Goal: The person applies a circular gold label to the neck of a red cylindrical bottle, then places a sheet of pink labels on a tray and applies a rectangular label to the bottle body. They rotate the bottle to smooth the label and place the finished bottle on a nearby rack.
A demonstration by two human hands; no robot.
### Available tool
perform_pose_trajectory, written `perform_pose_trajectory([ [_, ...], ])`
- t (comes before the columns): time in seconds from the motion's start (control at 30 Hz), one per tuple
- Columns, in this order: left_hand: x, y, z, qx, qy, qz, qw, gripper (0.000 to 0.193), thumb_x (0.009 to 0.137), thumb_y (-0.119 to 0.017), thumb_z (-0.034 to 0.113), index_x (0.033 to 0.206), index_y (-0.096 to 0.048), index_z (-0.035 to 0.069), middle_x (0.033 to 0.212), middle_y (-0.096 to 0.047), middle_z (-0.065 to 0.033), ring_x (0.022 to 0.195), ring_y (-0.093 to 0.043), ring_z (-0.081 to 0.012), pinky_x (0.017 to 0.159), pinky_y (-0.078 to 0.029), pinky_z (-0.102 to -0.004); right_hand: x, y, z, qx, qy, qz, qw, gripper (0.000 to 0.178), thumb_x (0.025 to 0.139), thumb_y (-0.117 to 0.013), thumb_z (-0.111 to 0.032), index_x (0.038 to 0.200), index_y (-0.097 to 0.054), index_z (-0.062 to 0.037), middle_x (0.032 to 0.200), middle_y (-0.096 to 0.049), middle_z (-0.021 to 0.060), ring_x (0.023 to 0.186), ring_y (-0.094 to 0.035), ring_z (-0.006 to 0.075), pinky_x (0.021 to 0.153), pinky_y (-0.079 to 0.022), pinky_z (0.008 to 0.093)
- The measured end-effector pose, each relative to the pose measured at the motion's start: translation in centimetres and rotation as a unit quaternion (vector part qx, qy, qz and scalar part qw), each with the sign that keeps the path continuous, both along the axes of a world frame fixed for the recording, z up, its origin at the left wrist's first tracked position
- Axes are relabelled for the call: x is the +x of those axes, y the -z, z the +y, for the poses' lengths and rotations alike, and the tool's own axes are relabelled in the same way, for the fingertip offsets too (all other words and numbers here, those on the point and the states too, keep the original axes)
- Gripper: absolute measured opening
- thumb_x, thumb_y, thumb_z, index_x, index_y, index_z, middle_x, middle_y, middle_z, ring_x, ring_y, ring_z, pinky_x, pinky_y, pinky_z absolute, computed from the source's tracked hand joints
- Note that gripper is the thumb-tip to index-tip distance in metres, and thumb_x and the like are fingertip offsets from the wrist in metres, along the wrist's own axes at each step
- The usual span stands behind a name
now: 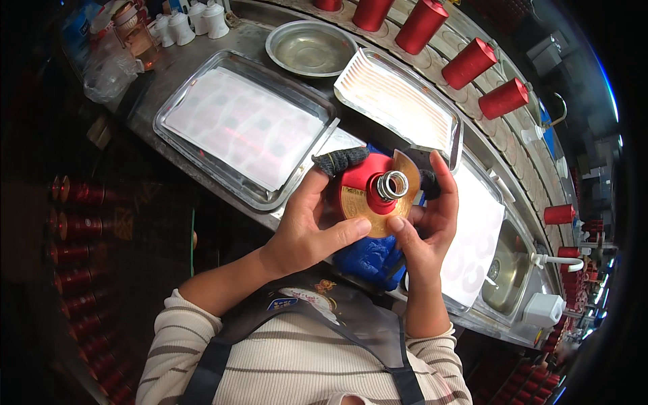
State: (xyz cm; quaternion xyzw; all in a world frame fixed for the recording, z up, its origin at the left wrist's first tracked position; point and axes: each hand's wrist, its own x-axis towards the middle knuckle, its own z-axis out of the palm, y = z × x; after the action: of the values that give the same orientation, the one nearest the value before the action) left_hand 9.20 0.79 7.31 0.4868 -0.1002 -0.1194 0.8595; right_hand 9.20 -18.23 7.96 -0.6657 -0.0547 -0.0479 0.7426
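Observation:
Between my two hands is a red bottle (358, 177), its silver threaded neck (391, 185) pointing up toward me. A curved gold label (356, 206) lies around the neck on the bottle's shoulder, and its far right end stands up off the surface. My left hand (312, 219) grips the bottle's left side, thumb pressed on the label. My right hand (430, 226) holds the right side, its thumb also on the label near the other thumb. Black knit covers sit on some fingers of both hands. Below the bottle is a blue padded or cloth-like thing (368, 262), partly hidden.
A metal tray (177, 156) with a white sheet lies left; another tray (453, 128) bears striped sheets. Beyond is a metal bowl (283, 42). Red bottles (469, 63) stand along the segmented conveyor (499, 131). At right are white sheets (476, 233), a sink (509, 270) and a white jug (544, 310).

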Motion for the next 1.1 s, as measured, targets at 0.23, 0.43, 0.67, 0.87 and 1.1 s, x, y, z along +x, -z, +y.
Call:
perform_pose_trajectory([
  [0.23, 0.2, 0.2, 0.3, -0.005, 0.002, 0.004, 1.000, 0.070, 0.091, -0.068, 0.002, 0.150, -0.031, -0.001, 0.142, -0.047, -0.0136, 0.131, -0.050, -0.0196, 0.112, -0.041, -0.0361, -0.2, -0.2, -0.3, 0.000, -0.023, 0.023, 0.999, 0.086, 0.082, -0.078, -0.006, 0.153, -0.030, 0.0040, 0.149, -0.043, 0.0176, 0.088, -0.070, 0.0124, 0.067, -0.054, 0.0183],
  [0.43, 0.4, 0.5, 0.1, -0.031, -0.017, 0.011, 0.999, 0.065, 0.094, -0.064, 0.002, 0.150, -0.031, -0.002, 0.143, -0.047, -0.0147, 0.132, -0.049, -0.0189, 0.113, -0.039, -0.0348, -0.3, 0.0, 0.8, -0.027, 0.018, 0.007, 0.999, 0.085, 0.082, -0.077, -0.006, 0.152, -0.030, 0.0040, 0.151, -0.041, 0.0178, 0.096, -0.069, 0.0146, 0.072, -0.056, 0.0199],
  [0.67, 0.4, 0.9, -0.1, -0.055, -0.021, 0.020, 0.998, 0.062, 0.095, -0.064, 0.002, 0.149, -0.033, -0.002, 0.142, -0.047, -0.0133, 0.132, -0.048, -0.0179, 0.113, -0.039, -0.0338, -0.4, -0.5, 0.7, -0.010, 0.011, 0.039, 0.999, 0.082, 0.085, -0.075, -0.006, 0.153, -0.030, 0.0042, 0.149, -0.043, 0.0185, 0.096, -0.069, 0.0149, 0.073, -0.055, 0.0208],
  [0.87, 0.6, 0.6, 0.1, -0.050, 0.003, 0.039, 0.998, 0.064, 0.092, -0.063, 0.001, 0.148, -0.031, -0.001, 0.150, -0.041, -0.0172, 0.141, -0.041, -0.0240, 0.119, -0.031, -0.0403, -0.4, -0.1, 0.9, 0.007, 0.038, 0.044, 0.998, 0.077, 0.088, -0.071, -0.006, 0.153, -0.031, 0.0035, 0.148, -0.044, 0.0189, 0.094, -0.068, 0.0145, 0.078, -0.054, 0.0229],
  [1.1, 0.5, 0.9, 0.0, -0.049, -0.003, 0.039, 0.998, 0.063, 0.093, -0.063, 0.002, 0.147, -0.032, -0.001, 0.149, -0.042, -0.0167, 0.139, -0.042, -0.0237, 0.118, -0.032, -0.0401, -0.1, -0.2, 1.0, 0.017, 0.024, 0.043, 0.999, 0.074, 0.089, -0.069, -0.006, 0.153, -0.032, 0.0029, 0.148, -0.044, 0.0186, 0.098, -0.068, 0.0153, 0.082, -0.053, 0.0242],
])
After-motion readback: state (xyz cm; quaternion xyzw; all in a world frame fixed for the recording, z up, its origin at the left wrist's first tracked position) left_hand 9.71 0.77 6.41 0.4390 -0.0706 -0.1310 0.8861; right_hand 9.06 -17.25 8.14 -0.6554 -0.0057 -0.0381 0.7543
